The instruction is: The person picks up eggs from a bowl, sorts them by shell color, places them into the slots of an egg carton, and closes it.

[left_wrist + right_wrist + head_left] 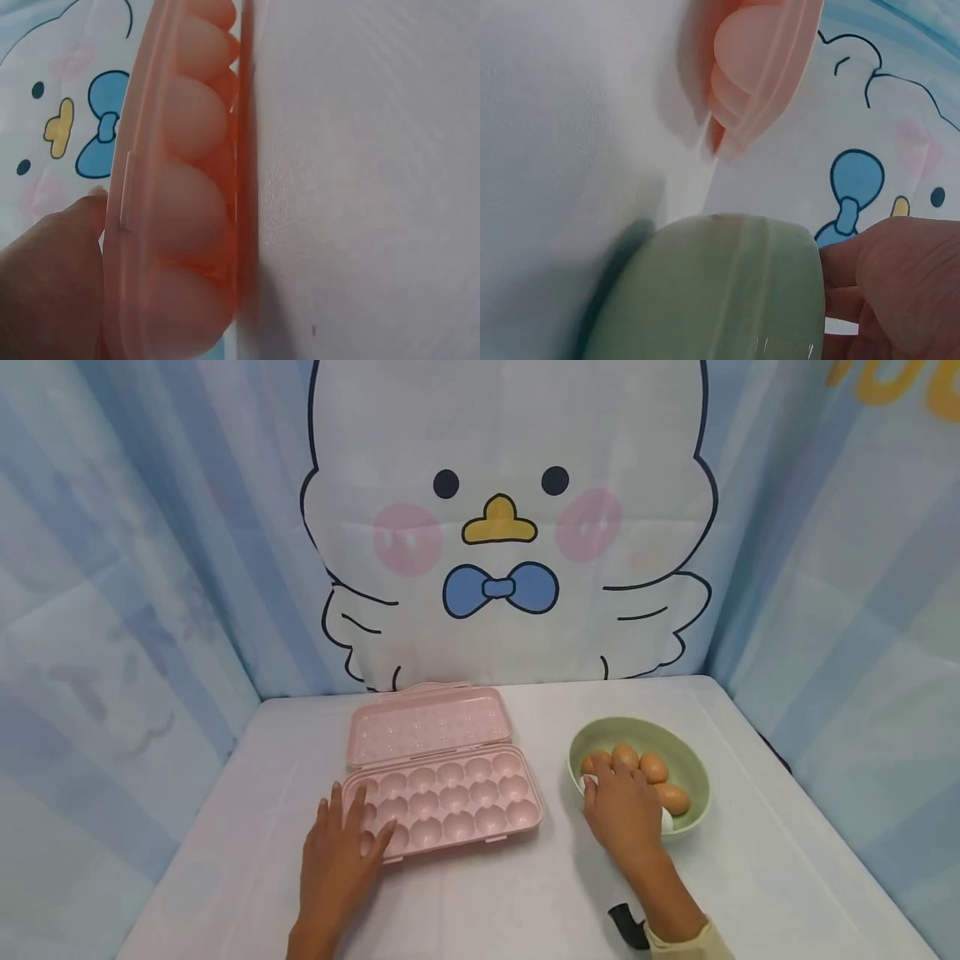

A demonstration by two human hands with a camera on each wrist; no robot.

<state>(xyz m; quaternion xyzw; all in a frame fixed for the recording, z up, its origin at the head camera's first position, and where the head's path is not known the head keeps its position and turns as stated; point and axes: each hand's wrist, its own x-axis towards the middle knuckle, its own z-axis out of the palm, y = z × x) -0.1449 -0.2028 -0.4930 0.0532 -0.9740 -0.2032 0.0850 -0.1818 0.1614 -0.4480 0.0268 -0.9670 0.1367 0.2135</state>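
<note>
A pink egg carton lies open on the table, its lid folded back and its round wells empty. My left hand rests with spread fingers on the carton's left end. In the left wrist view the thumb side of this hand shows at the carton's rim. To the right stands a green bowl holding several brown eggs and white ones. My right hand reaches into it, fingers bent down among the eggs. Beside its thumb a white egg shows; I cannot tell whether the fingers grip it.
A white cloth covers the table. Near my right wrist lies a black strap. A curtain with a cartoon bird hangs behind the table, with blue-striped curtains at both sides.
</note>
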